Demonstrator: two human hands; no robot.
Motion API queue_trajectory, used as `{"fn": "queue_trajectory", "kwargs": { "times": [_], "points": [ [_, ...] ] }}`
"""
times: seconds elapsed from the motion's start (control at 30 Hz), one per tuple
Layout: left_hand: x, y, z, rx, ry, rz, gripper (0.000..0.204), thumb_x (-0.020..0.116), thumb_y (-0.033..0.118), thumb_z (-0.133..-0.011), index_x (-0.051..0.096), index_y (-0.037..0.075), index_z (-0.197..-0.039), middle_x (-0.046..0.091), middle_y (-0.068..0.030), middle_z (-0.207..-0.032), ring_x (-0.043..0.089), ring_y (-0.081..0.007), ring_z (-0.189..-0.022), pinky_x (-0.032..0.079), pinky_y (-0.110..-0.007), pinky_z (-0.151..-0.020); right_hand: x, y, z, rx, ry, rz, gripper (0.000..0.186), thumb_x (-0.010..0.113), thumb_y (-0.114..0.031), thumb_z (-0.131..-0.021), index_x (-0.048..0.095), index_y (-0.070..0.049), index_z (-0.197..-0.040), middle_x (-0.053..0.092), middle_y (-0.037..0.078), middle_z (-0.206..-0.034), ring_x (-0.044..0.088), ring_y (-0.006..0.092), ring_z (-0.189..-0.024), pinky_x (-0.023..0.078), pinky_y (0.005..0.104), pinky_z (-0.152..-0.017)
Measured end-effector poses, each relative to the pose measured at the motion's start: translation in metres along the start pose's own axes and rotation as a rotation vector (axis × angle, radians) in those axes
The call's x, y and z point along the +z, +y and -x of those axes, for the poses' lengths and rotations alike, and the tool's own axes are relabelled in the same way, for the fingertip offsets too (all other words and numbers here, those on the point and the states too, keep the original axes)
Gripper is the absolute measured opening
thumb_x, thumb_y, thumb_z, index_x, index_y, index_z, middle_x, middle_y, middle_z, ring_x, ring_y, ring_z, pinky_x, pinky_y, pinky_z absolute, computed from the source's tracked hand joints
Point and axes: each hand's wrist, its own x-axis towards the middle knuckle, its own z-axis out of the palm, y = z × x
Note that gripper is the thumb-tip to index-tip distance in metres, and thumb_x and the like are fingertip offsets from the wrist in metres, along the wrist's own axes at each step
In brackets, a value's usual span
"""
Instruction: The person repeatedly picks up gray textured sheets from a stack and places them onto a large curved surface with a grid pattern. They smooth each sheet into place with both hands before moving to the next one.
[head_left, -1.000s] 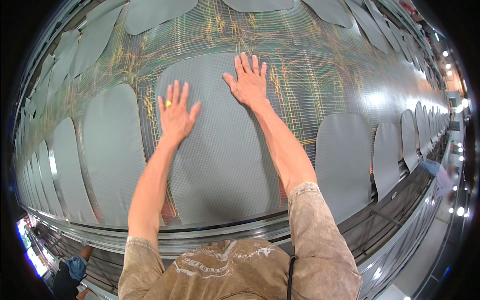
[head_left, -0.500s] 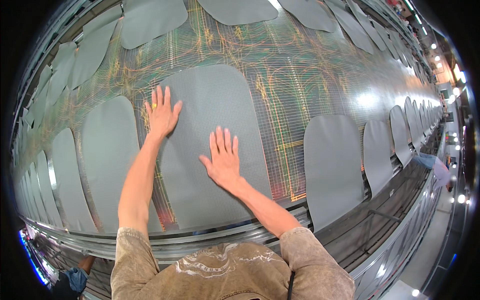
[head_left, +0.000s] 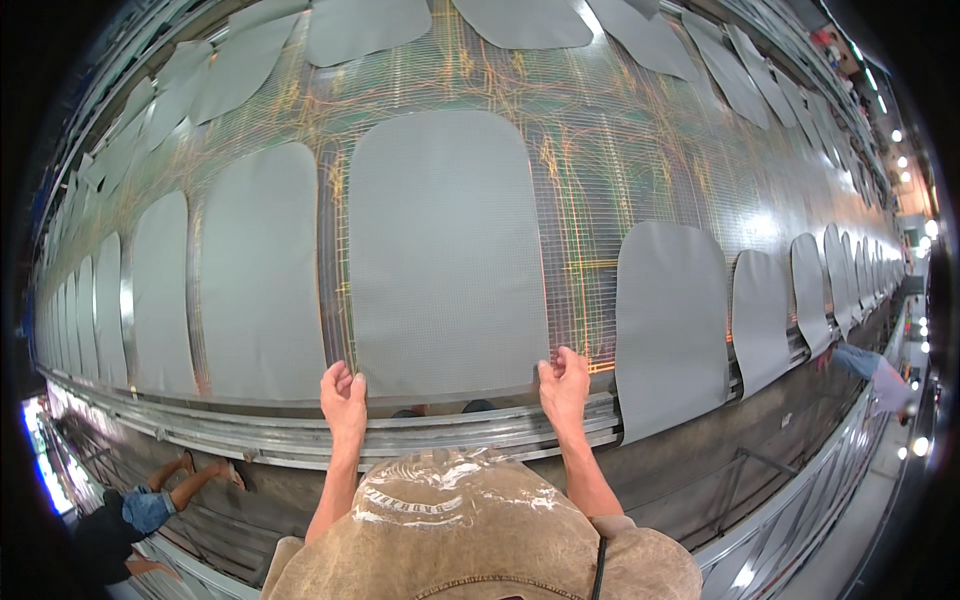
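In front of me a grey arch-shaped panel of fabric-like sheet [head_left: 445, 250] lies flat on a long table surface, its rounded end pointing away. At its near left corner my left hand [head_left: 343, 400] is closed, with thumb and curled fingers pinching the edge. My right hand [head_left: 565, 388] pinches the near right corner the same way. Between the two hands the straight near edge runs along the table's front side. Under and around the panel, the surface [head_left: 590, 180] carries a dense grid with orange, yellow and green lines.
Similar grey panels lie to the left [head_left: 262, 270] and right [head_left: 672, 310], the right ones hanging over the front edge. More panels [head_left: 370, 25] line the far side. Metal rails [head_left: 480, 430] run along the front. A person in shorts [head_left: 150, 508] is lower left; another person [head_left: 880, 375] is far right.
Both hands have drawn back toward me from flat on the panel to its near corners, and their fingers have closed. The panel now looks smoother, and my view has shifted.
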Motion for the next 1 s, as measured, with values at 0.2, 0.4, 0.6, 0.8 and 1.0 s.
{"fn": "queue_trajectory", "kwargs": {
  "times": [0.2, 0.4, 0.6, 0.8, 1.0],
  "points": [
    [0.006, 0.019, 0.002, -0.162, -0.036, 0.191, 0.036, 0.066, 0.019, -0.092, 0.055, -0.006, -0.116, 0.065, -0.0158, -0.098, 0.067, -0.0179, -0.083, 0.058, -0.030, -0.058, 0.017, 0.000, -0.001, -0.128, 0.074, -0.115, 0.037, 0.072, -0.012, -0.083, 0.061, 0.009, -0.110, 0.064, 0.015, -0.092, 0.065, 0.0195, -0.070, 0.055, 0.0315, -0.062],
    [0.004, 0.025, -0.007, -0.259, -0.363, -0.065, 0.031, 0.062, 0.027, -0.096, 0.061, -0.001, -0.084, 0.068, -0.0124, -0.075, 0.070, -0.0210, -0.062, 0.059, -0.030, -0.053, 0.010, 0.009, -0.014, 0.273, -0.271, -0.424, 0.026, 0.070, -0.017, -0.088, 0.064, 0.007, -0.096, 0.067, 0.013, -0.081, 0.062, 0.0179, -0.049, 0.053, 0.0277, -0.042],
    [0.013, 0.090, -0.020, -0.181, -0.495, 0.239, 0.029, 0.060, 0.025, -0.096, 0.061, -0.001, -0.083, 0.068, -0.0118, -0.078, 0.070, -0.0196, -0.066, 0.059, -0.029, -0.056, -0.009, -0.044, -0.039, 0.256, -0.446, -0.656, 0.022, 0.063, -0.017, -0.092, 0.067, 0.005, -0.092, 0.069, 0.012, -0.080, 0.066, 0.0171, -0.062, 0.056, 0.0281, -0.052],
    [0.026, 0.151, -0.054, -0.139, -0.484, 0.322, 0.025, 0.062, 0.023, -0.092, 0.064, -0.002, -0.090, 0.069, -0.0114, -0.077, 0.067, -0.0206, -0.060, 0.059, -0.031, -0.054, -0.022, -0.123, -0.068, 0.164, -0.500, -0.747, 0.021, 0.065, -0.018, -0.089, 0.066, 0.003, -0.086, 0.068, 0.010, -0.075, 0.065, 0.0175, -0.059, 0.054, 0.0285, -0.047],
    [-0.039, 0.364, -0.081, 0.540, -0.369, 0.637, 0.024, 0.060, 0.021, -0.095, 0.064, 0.001, -0.108, 0.069, -0.0108, -0.098, 0.068, -0.0228, -0.091, 0.057, -0.041, -0.080, -0.150, -0.298, -0.108, -0.550, -0.242, -1.144, 0.019, 0.065, -0.016, -0.087, 0.065, 0.003, -0.088, 0.064, 0.012, -0.081, 0.064, 0.0223, -0.074, 0.054, 0.0355, -0.062]
  ]
}}
